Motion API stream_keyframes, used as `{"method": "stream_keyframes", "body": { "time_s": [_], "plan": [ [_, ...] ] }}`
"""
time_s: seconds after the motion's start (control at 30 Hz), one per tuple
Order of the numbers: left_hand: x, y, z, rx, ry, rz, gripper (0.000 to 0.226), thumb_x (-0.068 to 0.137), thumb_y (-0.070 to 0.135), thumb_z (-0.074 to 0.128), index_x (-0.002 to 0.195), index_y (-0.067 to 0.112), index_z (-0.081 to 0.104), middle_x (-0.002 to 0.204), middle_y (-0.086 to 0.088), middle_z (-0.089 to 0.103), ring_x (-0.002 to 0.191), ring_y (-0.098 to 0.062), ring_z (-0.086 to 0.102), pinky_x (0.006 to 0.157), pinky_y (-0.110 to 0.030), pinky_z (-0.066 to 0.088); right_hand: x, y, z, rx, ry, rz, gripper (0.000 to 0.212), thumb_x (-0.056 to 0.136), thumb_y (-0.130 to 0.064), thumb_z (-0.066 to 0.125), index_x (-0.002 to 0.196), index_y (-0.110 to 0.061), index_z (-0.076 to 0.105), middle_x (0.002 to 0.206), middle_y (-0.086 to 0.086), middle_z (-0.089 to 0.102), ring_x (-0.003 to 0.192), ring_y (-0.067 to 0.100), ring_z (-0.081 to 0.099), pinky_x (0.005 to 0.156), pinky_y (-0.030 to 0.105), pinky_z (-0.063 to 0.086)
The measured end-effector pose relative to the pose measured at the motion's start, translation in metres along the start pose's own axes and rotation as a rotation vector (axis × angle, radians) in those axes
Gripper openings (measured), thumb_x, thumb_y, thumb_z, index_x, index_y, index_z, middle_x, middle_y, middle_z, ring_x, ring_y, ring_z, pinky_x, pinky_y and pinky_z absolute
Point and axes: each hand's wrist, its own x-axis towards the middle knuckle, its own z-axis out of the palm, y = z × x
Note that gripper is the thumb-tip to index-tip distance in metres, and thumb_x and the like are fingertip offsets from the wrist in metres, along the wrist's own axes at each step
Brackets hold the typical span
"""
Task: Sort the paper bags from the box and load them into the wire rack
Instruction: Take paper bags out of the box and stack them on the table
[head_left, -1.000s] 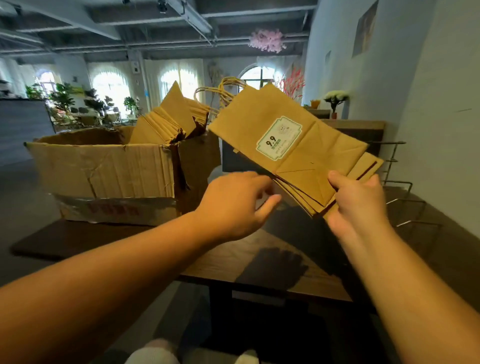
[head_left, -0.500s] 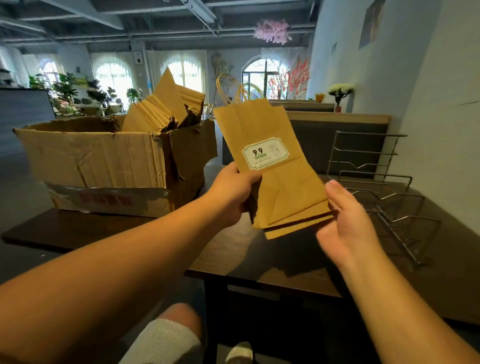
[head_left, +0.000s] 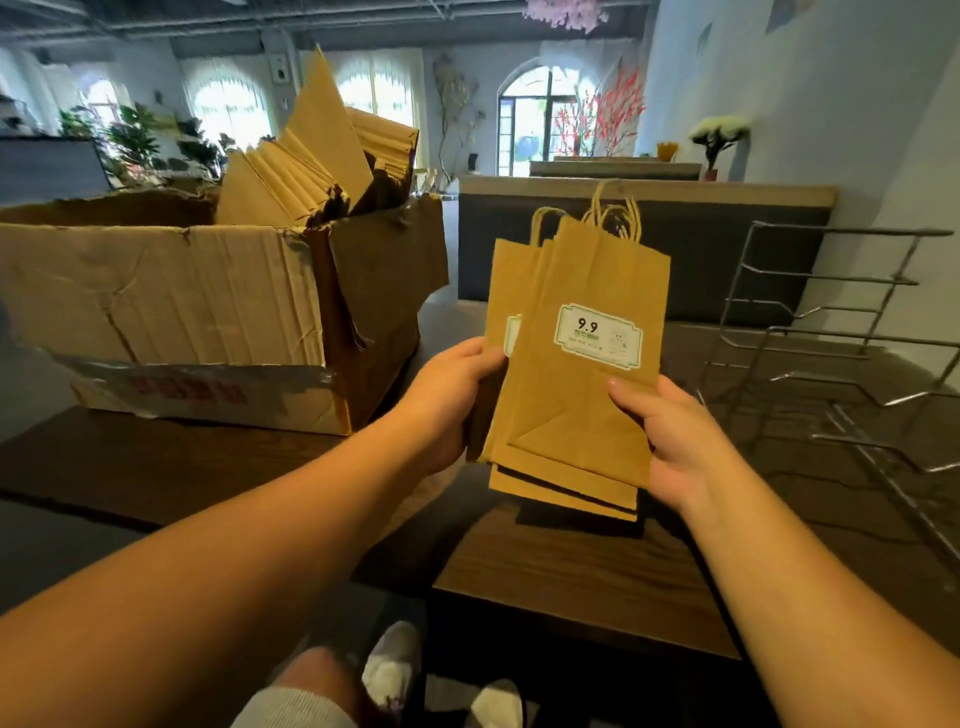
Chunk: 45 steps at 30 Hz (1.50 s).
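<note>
Bags upright, handles up; left hand, right hand grip stack.

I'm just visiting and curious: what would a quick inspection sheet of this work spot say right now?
Surface: dark wooden table, bare wood in front of the person.
Job's things: small stack of flat paper bags held upright above the table, top one labelled 9.9; torn cardboard box at left with more bags sticking out; wire rack at right with no bags in it.
Clutter: nothing seen.
Hands: left hand grips the stack's left edge; right hand holds its lower right side, thumb on the front.
Cables: nothing seen.
Surroundings: arched windows, potted plants, pink blossom branches, white wall at right.
</note>
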Motion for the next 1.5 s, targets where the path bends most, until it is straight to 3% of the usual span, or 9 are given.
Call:
{"method": "stream_keyframes", "body": {
  "time_s": [0.47,0.63,0.8,0.97,1.03,1.1,1.3,1.43,1.5],
  "plan": [
    [0.07,-0.045,-0.038,-0.199,0.012,-0.038,0.028,0.104,0.011,0.049,0.128,0.018,0.062,0.11,-0.007,0.076,0.103,-0.026,0.073,0.083,-0.042,0.059,0.064,0.026,-0.005,0.216,-0.016,0.052,0.026,0.1,-0.015,0.051,0.12,-0.023,0.066,0.116,0.011,0.074,0.102,0.029,0.073,0.079,0.053,0.059],
    [0.073,-0.053,-0.04,-0.1,0.014,0.16,0.072,0.1,0.002,0.055,0.153,0.043,0.025,0.106,0.002,0.077,0.099,-0.016,0.074,0.088,-0.04,0.059,0.068,0.028,-0.01,0.231,-0.034,0.026,0.03,0.088,-0.016,0.055,0.104,-0.02,0.08,0.115,0.013,0.074,0.094,0.029,0.075,0.069,0.051,0.062],
    [0.071,-0.055,-0.042,0.03,0.093,0.264,0.03,0.105,0.019,0.05,0.126,0.036,0.063,0.126,0.012,0.069,0.12,-0.005,0.062,0.108,-0.039,0.048,0.068,0.029,-0.008,0.225,-0.052,0.004,0.032,0.083,-0.018,0.056,0.103,-0.024,0.08,0.117,0.011,0.073,0.096,0.029,0.074,0.065,0.049,0.062],
    [0.07,-0.053,-0.043,0.055,0.076,0.265,0.036,0.097,0.008,0.062,0.123,0.032,0.064,0.116,0.014,0.073,0.107,0.001,0.067,0.097,-0.027,0.054,0.077,0.028,-0.019,0.307,-0.077,-0.009,0.072,0.071,-0.019,0.071,0.141,-0.009,0.056,0.136,0.018,0.061,0.113,0.031,0.068,0.077,0.05,0.06],
    [0.07,-0.056,-0.044,0.103,0.092,0.284,0.046,0.094,0.007,0.067,0.132,0.03,0.058,0.12,0.017,0.069,0.108,0.005,0.065,0.096,-0.023,0.054,0.079,0.035,-0.025,0.215,-0.111,-0.018,0.051,0.107,-0.024,0.032,0.151,-0.002,0.019,0.159,0.017,0.03,0.145,0.031,0.037,0.115,0.053,0.03],
    [0.071,-0.058,-0.044,0.16,0.117,0.306,0.053,0.09,0.009,0.072,0.134,0.031,0.054,0.119,0.021,0.064,0.107,0.011,0.061,0.09,-0.012,0.051,0.079,0.034,-0.045,0.227,-0.18,-0.089,0.054,0.109,-0.04,-0.001,0.147,-0.002,-0.005,0.164,0.015,0.016,0.154,0.029,0.012,0.122,0.048,-0.001],
    [0.068,-0.059,-0.042,0.463,0.178,0.392,0.022,0.079,0.033,0.083,0.093,0.042,0.07,0.103,0.013,0.065,0.1,-0.005,0.062,0.087,-0.02,0.05,0.069,0.044,-0.031,0.284,-0.209,0.114,0.058,0.11,-0.047,0.018,0.153,-0.009,0.009,0.159,0.023,0.029,0.151,0.037,0.022,0.121,0.053,0.01],
    [0.061,-0.053,-0.036,0.59,0.089,0.386,0.033,0.07,0.041,0.086,0.097,0.05,0.068,0.111,0.015,0.05,0.109,-0.003,0.049,0.086,-0.003,0.036,0.048,0.031,-0.004,0.355,-0.218,0.272,0.088,0.101,-0.056,0.0,0.144,0.006,0.045,0.145,0.03,0.048,0.14,0.04,0.043,0.116,0.048,0.027],
    [0.058,-0.051,-0.035,0.588,0.01,0.396,0.038,0.064,0.046,0.087,0.098,0.05,0.07,0.117,0.016,0.049,0.108,0.006,0.047,0.087,0.004,0.031,0.054,0.037,0.001,0.442,-0.248,0.208,0.078,0.104,-0.048,0.01,0.126,0.002,0.066,0.128,0.024,0.064,0.125,0.034,0.06,0.104,0.041,0.046]
  ]
}}
